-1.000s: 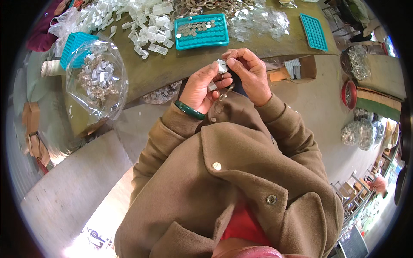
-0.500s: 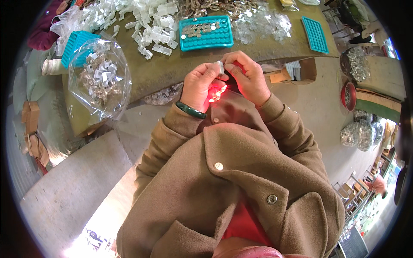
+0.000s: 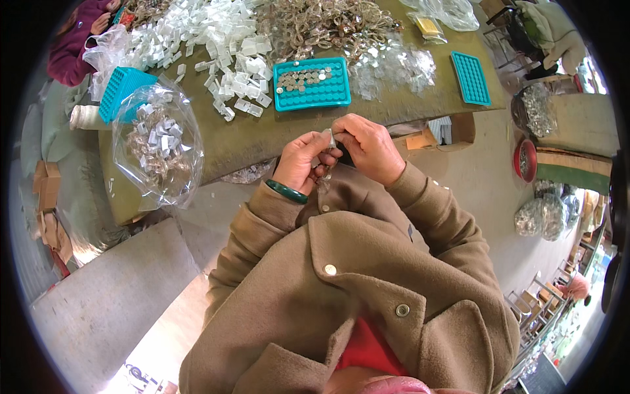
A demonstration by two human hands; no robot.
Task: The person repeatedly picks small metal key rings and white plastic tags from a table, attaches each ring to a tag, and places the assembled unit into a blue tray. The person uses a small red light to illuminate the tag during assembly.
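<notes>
- Your left hand point(image 3: 303, 161) & right hand point(image 3: 367, 148) were pinched together on a small clear piece point(image 3: 330, 139) — near table edge.
- Teal tray point(image 3: 312, 83) only approx. half filled; far piles point(image 3: 216, 33) left.

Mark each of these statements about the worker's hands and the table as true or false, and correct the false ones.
1. Both hands pinch one small clear piece between them. True: the left hand and right hand meet on the small clear piece.
2. The teal tray nearest the hands is empty. False: small round metal pieces fill part of it.
3. A green bangle sits on the left wrist. True.
4. The clear bag lies right of the hands. False: it lies to their left, at the table's edge.
</notes>
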